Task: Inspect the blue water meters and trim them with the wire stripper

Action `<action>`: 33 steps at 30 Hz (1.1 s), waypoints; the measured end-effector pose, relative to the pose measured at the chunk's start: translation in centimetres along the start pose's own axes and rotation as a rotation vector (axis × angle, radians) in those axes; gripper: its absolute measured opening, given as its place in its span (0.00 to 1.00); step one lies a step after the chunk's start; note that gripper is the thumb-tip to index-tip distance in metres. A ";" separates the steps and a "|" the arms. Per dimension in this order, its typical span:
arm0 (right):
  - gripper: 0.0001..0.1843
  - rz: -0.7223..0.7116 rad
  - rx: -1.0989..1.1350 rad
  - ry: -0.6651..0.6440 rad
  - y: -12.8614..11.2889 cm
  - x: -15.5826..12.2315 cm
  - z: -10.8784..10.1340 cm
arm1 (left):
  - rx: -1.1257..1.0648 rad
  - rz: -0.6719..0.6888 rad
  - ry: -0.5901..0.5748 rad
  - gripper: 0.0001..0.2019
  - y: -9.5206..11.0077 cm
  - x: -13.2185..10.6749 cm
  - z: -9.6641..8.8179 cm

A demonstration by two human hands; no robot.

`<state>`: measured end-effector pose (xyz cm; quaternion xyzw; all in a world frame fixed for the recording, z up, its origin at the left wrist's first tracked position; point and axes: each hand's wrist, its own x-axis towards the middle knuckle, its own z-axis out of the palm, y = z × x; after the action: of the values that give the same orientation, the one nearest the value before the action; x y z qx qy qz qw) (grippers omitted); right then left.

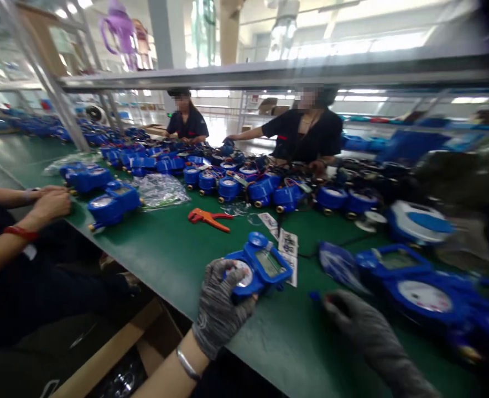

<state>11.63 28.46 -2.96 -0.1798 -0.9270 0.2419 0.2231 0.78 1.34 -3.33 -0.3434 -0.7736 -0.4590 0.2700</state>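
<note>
My left hand [223, 307], in a grey knit glove with bare fingertips, grips a blue water meter [250, 279] by its round dial side. The meter has a rectangular display and rests at the green table's near edge. My right hand [352, 315], gloved too and slightly blurred, is low over the table with its fingers drawn together. Whatever they may hold cannot be made out. A small blue piece [314, 297] shows just left of its fingertips. Right of that hand lies another blue water meter [422, 293] with a display and white dial.
An orange pipe cutter [209, 218] and printed label strips [288, 249] lie on the green table [165, 254]. Rows of blue meters [230, 188] stretch behind them. A co-worker's hands [53, 202] are at the left; two people sit opposite. A shelf [228, 74] spans overhead.
</note>
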 end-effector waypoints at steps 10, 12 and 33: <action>0.08 -0.177 0.139 0.084 -8.3 -1.7 3.4 | 0.046 0.059 -0.032 0.22 -0.5 0.5 0.0; 0.07 -0.152 0.152 0.065 -7.4 -1.8 3.6 | 0.044 0.066 -0.027 0.22 -0.7 0.5 0.1; 0.21 -0.238 -0.303 -0.140 -5.5 -4.5 5.6 | 0.141 0.270 -0.009 0.23 -0.1 -1.2 1.3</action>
<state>11.37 19.92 -5.92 -0.0830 -0.9808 0.0834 0.1555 1.32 2.14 -4.77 -0.4266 -0.7518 -0.3615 0.3494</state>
